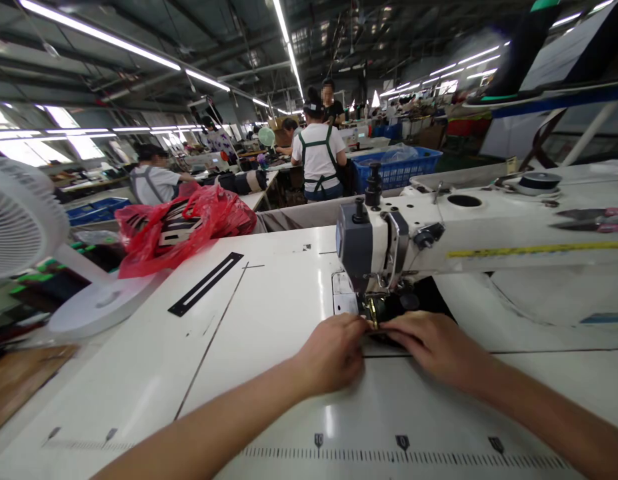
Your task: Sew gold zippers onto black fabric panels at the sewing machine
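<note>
At the front of a sewing machine's head (pixel 371 247), a piece of black fabric (pixel 431 300) lies under the needle area. A gold-toothed zipper (pixel 373 312) shows on it close to the presser foot. My left hand (pixel 336 353) has its fingers curled, pinching the near edge of this work by the zipper. From the other side my right hand (pixel 439 343) grips the same edge, thumb below and fingers on top. The two hands nearly meet at the fingertips, which partly hide the held edge.
Left on the white table (pixel 269 380) lies a black slotted frame strip (pixel 206 283). Beyond it are a red plastic bag (pixel 189 223) of cut pieces and a white fan (pixel 89 293). Scissors (pixel 589 220) rest on the machine arm. Co-workers sit and stand behind a blue basket (pixel 399 170).
</note>
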Demonstrator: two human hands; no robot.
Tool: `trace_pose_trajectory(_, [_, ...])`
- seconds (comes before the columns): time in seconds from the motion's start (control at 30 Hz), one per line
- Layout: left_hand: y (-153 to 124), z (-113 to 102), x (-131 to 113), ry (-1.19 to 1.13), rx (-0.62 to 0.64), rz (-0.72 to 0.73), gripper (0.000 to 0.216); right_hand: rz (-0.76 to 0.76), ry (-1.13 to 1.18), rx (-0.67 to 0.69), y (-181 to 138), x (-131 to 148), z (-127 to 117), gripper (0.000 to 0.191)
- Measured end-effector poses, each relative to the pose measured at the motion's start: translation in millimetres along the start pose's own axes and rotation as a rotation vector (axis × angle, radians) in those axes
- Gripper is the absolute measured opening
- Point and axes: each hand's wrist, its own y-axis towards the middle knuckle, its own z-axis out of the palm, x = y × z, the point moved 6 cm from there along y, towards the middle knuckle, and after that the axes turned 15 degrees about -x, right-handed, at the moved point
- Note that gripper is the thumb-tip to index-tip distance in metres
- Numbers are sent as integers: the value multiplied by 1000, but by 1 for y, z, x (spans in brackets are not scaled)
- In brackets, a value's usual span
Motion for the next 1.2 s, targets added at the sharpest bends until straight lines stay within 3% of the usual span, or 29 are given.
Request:
trace_pose_trajectory(0.1, [15, -4, 13, 2, -21, -253, 33, 174, 69, 133, 30, -19, -3, 24])
trace_pose_trajectory(0.2, [24, -4, 21, 38, -88, -350, 22, 214, 62, 143, 46, -24, -10, 25])
trace_pose_trajectory(0.33, [19, 1, 10, 136, -165, -153, 12, 122, 31, 81, 28, -5, -9, 19])
trace_pose_trajectory(0.47, [-2, 9, -17, 218, -254, 187, 16, -244, -242, -164, -14, 25, 4, 30])
trace_pose_trajectory(0.53, [-10, 11, -25, 284, -313, 278, 20, -373, -360, -298, -31, 34, 11, 35])
trace_pose_trajectory(0.87, [-2, 10, -21, 271, -318, 275, 24, -400, -424, -428, -29, 30, 17, 41])
trace_pose_trajectory(1.2, [11, 16, -2, 246, -284, 246, 24, -375, -402, -387, -15, 14, 25, 36])
